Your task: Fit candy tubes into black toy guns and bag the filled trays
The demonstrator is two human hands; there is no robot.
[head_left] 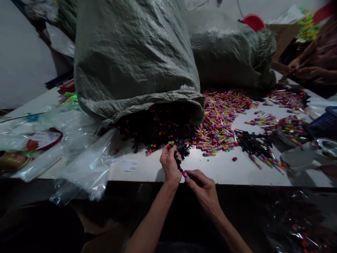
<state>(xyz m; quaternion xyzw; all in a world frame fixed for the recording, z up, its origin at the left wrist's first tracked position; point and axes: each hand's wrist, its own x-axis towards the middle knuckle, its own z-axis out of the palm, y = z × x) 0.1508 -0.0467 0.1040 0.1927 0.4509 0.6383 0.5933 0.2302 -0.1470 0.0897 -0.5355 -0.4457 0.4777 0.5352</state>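
My left hand [170, 164] is closed around a small black plastic toy part [178, 162] with a green tip showing near the thumb. Between the thumb and fingers of my right hand [202, 183] is a small pink-and-red candy tube [185, 174]. Its red end meets the lower end of the black part. Both hands are over the table's front edge. Just beyond them, a heap of black parts with orange bits [158, 128] spills from the mouth of a big grey-green woven sack [137, 52].
Many colourful candy tubes [219, 119] lie right of the sack. A bundle of black parts [252, 142], a white mug [302, 156] and a blue basket [325, 121] stand farther right. Clear plastic bags [86, 158] cover the left. A co-worker's hands [302, 70] are at far right.
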